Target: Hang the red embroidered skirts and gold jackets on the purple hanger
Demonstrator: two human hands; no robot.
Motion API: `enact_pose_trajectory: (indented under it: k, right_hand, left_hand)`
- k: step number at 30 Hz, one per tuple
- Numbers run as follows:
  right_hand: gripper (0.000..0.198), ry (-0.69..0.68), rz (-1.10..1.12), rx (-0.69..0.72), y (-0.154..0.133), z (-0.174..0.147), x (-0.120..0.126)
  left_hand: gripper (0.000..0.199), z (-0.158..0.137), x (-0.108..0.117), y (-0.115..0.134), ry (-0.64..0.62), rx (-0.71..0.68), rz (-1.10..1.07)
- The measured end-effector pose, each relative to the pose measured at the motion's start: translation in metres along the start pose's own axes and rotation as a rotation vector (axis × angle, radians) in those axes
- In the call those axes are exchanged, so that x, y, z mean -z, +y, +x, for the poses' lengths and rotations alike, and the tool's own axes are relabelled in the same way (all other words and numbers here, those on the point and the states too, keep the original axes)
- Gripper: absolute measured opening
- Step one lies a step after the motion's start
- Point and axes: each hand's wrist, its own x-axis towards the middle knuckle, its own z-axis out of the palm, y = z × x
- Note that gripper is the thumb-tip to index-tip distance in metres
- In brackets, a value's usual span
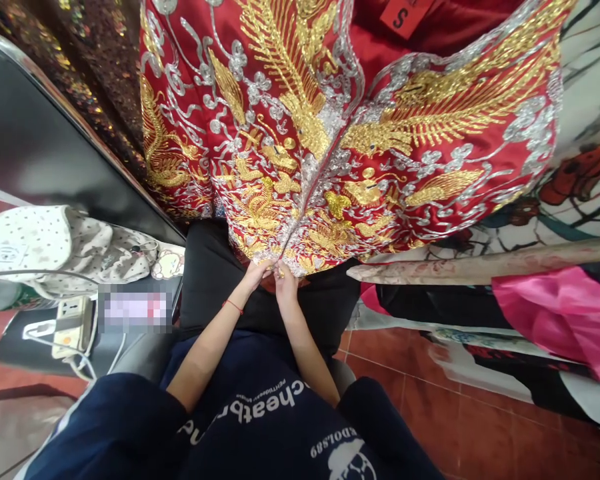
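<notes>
A red jacket [220, 133] with gold and silver embroidery spreads in front of me, its neck opening toward the top of the head view. Inside the collar a red size label [404, 15] reads "S". At the lower end of the front seam, my left hand [258, 272] pinches the hem, a red string round its wrist. Close beside it, my right hand [286, 277] has its fingers closed on the same hem. Anything small between the fingertips is too fine to make out. Under the hem lies black cloth [205, 280] across my lap.
On the left are a dark panel with a metal edge [25, 57], a spotted cloth hat [25, 247], a power strip [73, 327] with cables and a blurred phone-like item [135, 312]. Pink fabric [555, 313] and other garments hang on the right above red floor tiles [420, 413].
</notes>
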Motion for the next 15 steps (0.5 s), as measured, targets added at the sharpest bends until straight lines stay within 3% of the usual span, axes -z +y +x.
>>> enact_pose_trajectory:
  k: [5, 9, 12, 15]
  right_hand:
    - [0.022, -0.161, -0.130, -0.137, -0.011, 0.004, 0.009]
    - [0.033, -0.351, -0.310, -0.291, -0.021, -0.008, 0.028]
    - [0.037, -0.399, -0.390, -0.265, -0.026, -0.019, 0.039]
    - [0.036, -0.354, -0.414, -0.128, -0.033, -0.014, 0.043]
  left_hand:
    - [0.041, 0.001, 0.004, 0.000, 0.012, -0.046, 0.031]
    - [0.034, 0.001, 0.008, 0.005, 0.059, -0.064, 0.025]
    - [0.033, 0.003, 0.008, 0.004, 0.091, -0.067, 0.017]
    - [0.025, 0.006, 0.009, 0.002, 0.112, -0.070, 0.009]
